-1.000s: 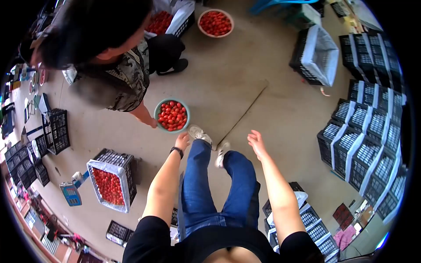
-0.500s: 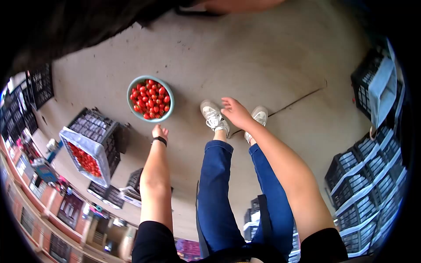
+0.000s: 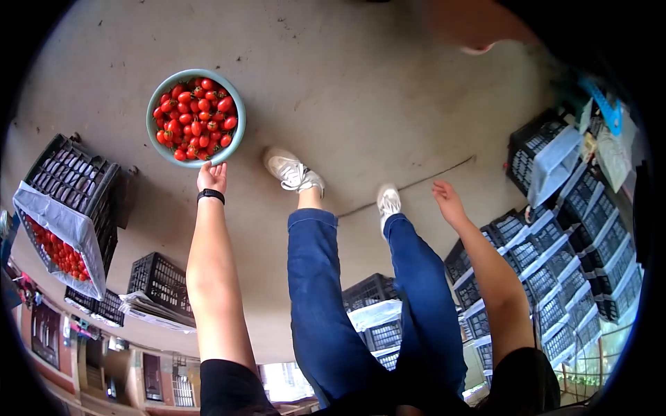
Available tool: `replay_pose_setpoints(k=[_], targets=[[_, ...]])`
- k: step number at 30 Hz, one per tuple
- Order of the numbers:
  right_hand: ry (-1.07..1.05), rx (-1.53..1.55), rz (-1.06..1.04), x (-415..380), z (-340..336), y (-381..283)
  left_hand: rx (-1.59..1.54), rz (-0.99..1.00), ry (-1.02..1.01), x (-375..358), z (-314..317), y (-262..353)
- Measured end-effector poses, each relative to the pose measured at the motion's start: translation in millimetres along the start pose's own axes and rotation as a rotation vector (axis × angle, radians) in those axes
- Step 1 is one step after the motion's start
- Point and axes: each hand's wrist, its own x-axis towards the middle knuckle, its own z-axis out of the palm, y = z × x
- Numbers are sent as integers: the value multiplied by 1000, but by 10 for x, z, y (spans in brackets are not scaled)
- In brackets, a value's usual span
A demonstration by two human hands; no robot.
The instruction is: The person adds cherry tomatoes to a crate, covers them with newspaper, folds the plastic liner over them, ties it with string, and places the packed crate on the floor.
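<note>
A round light-green basin (image 3: pixel 240 125) full of small red tomatoes (image 3: pixel 198 118) rests on the floor. My left hand (image 3: pixel 212 177), with a dark band on its wrist, is at the basin's near rim, palm up; the fingers are at the rim, and whether they grip it is hard to tell. Out to the right, above the floor beside my shoe, my right hand (image 3: pixel 448 200) hangs with its fingers apart and nothing in it.
At left stands a lined black crate of tomatoes (image 3: pixel 62 253). Another black crate (image 3: pixel 161 281) is beside my left arm. Stacked lined crates (image 3: pixel 548 277) fill the right side. My shoes (image 3: pixel 288 170) are on the floor. Part of another person (image 3: pixel 479 24) shows at the top.
My left hand has come up to the basin's rim. My right hand has swung out to the right, away from my shoes. The view has shifted and the basin looks larger.
</note>
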Motion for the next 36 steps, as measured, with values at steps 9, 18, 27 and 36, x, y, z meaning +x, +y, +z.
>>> replay_pose_setpoints(k=[9, 18, 27, 36], targets=[[-338, 15, -548, 1106, 1571, -2159, -27, 53, 26, 649, -278, -21], [-435, 167, -192, 1927, 3006, -3701, -44, 214, -320, 182, -128, -63], [-459, 282, -224, 1548, 2968, -3644, -66, 370, -283, -336, -118, -138], [-589, 139, -234, -1309, 1396, -3736, -330, 266, -209, -3075, -1131, -762]])
